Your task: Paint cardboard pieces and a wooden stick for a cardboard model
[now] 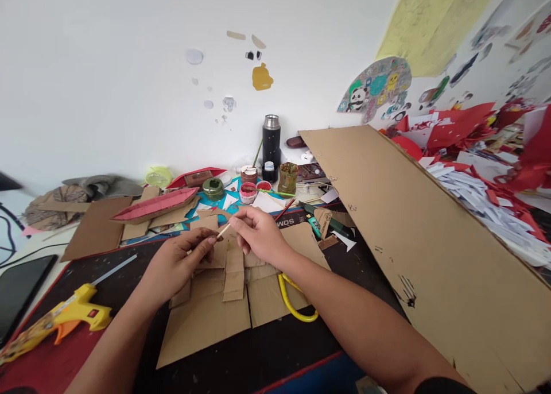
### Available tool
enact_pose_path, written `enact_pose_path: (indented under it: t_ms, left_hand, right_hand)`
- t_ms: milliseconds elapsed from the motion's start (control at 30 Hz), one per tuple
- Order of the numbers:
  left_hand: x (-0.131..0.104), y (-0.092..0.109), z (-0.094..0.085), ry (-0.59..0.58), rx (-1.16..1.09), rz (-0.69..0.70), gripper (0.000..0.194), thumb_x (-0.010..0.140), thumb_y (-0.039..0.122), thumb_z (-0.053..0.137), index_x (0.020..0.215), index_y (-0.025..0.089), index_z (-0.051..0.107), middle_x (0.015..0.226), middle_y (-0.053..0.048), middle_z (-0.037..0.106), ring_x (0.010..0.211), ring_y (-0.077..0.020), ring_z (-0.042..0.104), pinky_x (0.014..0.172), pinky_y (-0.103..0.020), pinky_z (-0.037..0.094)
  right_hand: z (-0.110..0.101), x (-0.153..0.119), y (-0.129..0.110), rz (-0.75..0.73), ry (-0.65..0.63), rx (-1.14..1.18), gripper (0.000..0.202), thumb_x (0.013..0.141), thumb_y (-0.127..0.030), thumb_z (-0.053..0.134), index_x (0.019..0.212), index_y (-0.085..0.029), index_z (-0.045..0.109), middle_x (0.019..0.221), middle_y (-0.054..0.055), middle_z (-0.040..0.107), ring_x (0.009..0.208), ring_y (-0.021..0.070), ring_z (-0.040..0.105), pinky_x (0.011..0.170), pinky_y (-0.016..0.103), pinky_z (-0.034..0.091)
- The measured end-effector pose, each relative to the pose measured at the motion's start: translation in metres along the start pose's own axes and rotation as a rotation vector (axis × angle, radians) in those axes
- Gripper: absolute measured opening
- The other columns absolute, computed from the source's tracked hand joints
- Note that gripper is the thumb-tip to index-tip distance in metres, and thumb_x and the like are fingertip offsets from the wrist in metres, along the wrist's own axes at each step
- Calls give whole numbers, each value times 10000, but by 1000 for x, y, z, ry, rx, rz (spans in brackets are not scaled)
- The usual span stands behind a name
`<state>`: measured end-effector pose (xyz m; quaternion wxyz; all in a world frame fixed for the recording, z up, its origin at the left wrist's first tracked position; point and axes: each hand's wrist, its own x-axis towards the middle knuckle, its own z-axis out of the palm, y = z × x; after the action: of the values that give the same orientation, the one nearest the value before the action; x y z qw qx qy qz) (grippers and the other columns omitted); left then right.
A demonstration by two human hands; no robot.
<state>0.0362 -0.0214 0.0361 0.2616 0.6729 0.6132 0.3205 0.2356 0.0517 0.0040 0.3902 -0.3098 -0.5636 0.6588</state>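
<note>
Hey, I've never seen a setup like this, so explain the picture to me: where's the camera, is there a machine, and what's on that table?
There is no robot here, just a person working with bare hands. The single picture comes from a camera worn on the head, looking forward and down. The left hand and right hand hold a thin, pale stick between them. Beneath lie flat cardboard pieces. At the left is a yellow glue gun; behind the hands stand a green paint pot, a pink-rimmed pot and a black flask. A large cardboard sheet slants across the right side.
</note>
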Motion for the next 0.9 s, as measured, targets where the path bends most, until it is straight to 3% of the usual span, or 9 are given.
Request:
enact_pose_path:
  t_ms: [167, 433, 633, 900]
  left_hand:
    - [-2, 3, 2, 17, -2, -15, 554, 951, 733, 595, 756, 266, 819, 886, -57, 860, 792, -248, 745, 703, -316, 567]
    - [-4, 6, 4, -16, 79, -64, 573, 958, 705, 526, 760, 261, 829, 751, -35, 820, 628, -210, 667, 617, -302, 489]
    - [-3, 14, 4, -47, 156, -42, 490, 918, 634, 492, 709, 262, 733, 595, 7, 698, 562, -199, 611, 579, -294, 434]
    - [-4, 19, 8, -65, 230, -107, 416, 866, 596, 465, 641, 277, 610, 548, 10, 646, 535, -188, 547, 566, -291, 398]
  right_hand:
    - [1, -5, -5, -24, 3, -132, 151, 1043, -324, 680, 937, -241, 612, 577, -107, 526, 394, 100, 477, 421, 226, 377]
    - [7, -16, 0, -71, -39, -329, 209, 1062, -416, 701, 945, -243, 699, 637, -54, 574, 542, 141, 487, 538, 268, 321]
    - [9, -16, -1, -113, -55, -480, 206, 1065, -341, 713, 893, -229, 687, 691, -57, 628, 600, 131, 484, 599, 276, 309]
    - [10, -16, -5, -113, -66, -582, 203, 1075, -297, 701, 893, -224, 649, 645, -81, 546, 616, 129, 475, 631, 273, 299]
